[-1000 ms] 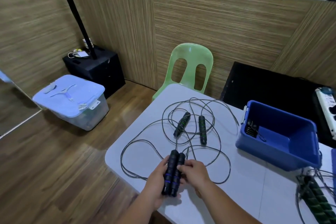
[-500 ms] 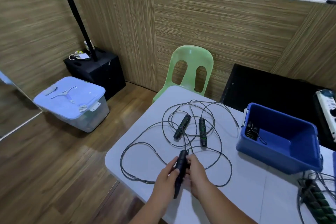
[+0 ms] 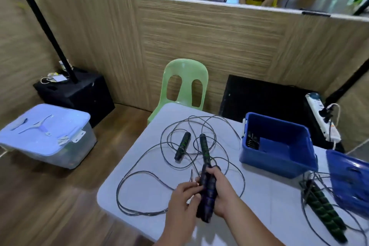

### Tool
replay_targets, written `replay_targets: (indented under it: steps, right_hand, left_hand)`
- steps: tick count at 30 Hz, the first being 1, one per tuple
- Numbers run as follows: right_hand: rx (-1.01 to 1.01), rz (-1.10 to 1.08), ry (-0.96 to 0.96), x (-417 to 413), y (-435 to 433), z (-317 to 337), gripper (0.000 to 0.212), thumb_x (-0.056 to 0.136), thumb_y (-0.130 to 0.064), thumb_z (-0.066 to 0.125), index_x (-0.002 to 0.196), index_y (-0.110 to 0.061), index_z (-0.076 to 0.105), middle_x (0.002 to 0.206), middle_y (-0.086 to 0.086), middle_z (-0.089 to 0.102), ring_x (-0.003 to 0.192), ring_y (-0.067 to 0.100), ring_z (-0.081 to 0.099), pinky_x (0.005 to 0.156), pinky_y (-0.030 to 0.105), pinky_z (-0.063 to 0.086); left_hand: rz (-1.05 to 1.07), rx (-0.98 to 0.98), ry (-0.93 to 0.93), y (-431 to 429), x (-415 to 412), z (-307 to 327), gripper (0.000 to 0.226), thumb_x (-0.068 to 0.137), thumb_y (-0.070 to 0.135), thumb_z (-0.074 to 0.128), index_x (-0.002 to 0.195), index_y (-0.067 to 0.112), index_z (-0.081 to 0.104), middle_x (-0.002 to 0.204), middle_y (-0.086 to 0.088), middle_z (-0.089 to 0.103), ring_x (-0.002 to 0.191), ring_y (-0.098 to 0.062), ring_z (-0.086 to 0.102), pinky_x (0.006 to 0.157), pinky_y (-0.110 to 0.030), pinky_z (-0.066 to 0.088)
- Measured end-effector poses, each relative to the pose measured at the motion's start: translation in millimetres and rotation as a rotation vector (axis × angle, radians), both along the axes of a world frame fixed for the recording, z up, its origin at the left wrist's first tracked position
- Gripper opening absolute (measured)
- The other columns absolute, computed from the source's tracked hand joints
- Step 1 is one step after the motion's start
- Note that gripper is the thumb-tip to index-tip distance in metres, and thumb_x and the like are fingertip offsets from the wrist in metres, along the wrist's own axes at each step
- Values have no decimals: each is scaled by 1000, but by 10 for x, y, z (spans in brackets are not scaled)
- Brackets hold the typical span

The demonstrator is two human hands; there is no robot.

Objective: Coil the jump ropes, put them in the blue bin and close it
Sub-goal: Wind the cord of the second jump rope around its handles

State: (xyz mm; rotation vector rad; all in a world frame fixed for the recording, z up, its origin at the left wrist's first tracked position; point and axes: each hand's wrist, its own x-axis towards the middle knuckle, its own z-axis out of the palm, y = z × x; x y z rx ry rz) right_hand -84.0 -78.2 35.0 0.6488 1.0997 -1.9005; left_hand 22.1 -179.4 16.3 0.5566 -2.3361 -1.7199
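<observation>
My right hand [image 3: 221,193] grips a pair of black jump rope handles with purple bands [image 3: 207,195], held together above the white table [image 3: 259,205]. My left hand [image 3: 182,199] pinches the thin cord [image 3: 139,173] right beside the handles. That cord lies in loose loops across the table. A second rope's green-banded handles [image 3: 182,149] lie among the loops further back. The open blue bin [image 3: 277,163] stands to the right with a coiled rope [image 3: 252,142] inside. Its blue lid [image 3: 351,181] lies at the right edge.
A third rope with green-striped handles [image 3: 323,209] lies at the table's right front. A green plastic chair [image 3: 184,86] stands behind the table, a power strip [image 3: 321,118] on the black surface beyond. A clear storage box [image 3: 46,134] sits on the floor left.
The handles passed into my right hand's grip, and my left hand shifted onto the cord beside them. The view swung right and up, bringing the blue lid and power strip into sight.
</observation>
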Motion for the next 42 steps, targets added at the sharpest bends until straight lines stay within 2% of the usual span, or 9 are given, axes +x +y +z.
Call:
replay_targets:
  steps: [5,11,14,18,25,30,35,39,42]
  right_hand:
    - [-94,-84,118,121,358,352,34,81,-25,64,107,-2,66,84,17,63,67,32,62,73,42,53]
    - [-83,63,260,230,944,794,47,68,-20,72,109,-1,61,86,16,60,65,29,56,66,38,46]
    - [-22,146,346,286,1258,1076,49,67,-17,72,111,0,59,86,17,60,66,29,56,67,38,48]
    - [149,277,478,345,1653,1435,44,76,-19,65,114,-1,57,86,17,62,69,29,57,70,39,50]
    - [437,385,698,525,2416,2003,36,72,-19,65,102,-2,54,80,14,68,67,30,60,70,40,52]
    - [579,415,829,709,2936,2252,4,84,-8,62,84,-9,58,70,7,68,59,20,62,59,25,52]
    - [894,454,1079,769,3307,2341,12,72,-25,67,76,-17,58,68,-1,63,62,16,60,63,36,48]
    - [1248,432,1314,800,3441,2371,47,62,-54,52,96,-23,57,81,-5,65,74,16,61,70,39,52]
    - [1485,380,1510,801,3491,2389,49,67,-55,54,110,-34,53,102,-9,63,92,15,60,78,38,53]
  left_hand:
    - [9,58,124,-39,-283,447,31,95,12,66,85,39,76,94,17,67,91,-3,65,79,-34,54]
    - [-289,-209,296,145,-850,988,21,94,32,57,103,40,74,109,23,65,105,-7,60,91,-29,49]
    - [-499,-289,353,396,-1037,1337,27,100,32,51,113,33,75,117,23,64,120,8,49,100,-9,36]
    - [-709,-148,203,820,-1104,1831,38,106,39,49,98,22,82,106,13,76,103,5,64,93,-25,50]
    - [-758,-380,-24,1452,-1028,2258,73,101,69,35,92,9,75,98,-10,76,95,-27,70,92,-38,53]
    - [-740,-443,-13,1905,-814,2399,65,104,61,39,80,9,69,77,-6,71,64,-13,62,59,-16,44]
    - [-763,-482,25,2236,-612,2474,58,106,51,42,88,7,76,68,-2,64,61,-19,64,67,-37,54]
    - [-709,-485,83,2416,-502,2503,48,106,46,44,87,16,76,75,8,66,78,-14,65,71,-35,48]
    - [-682,-393,126,2504,-371,2573,40,108,39,46,94,14,74,74,7,65,72,-6,58,72,-36,46]
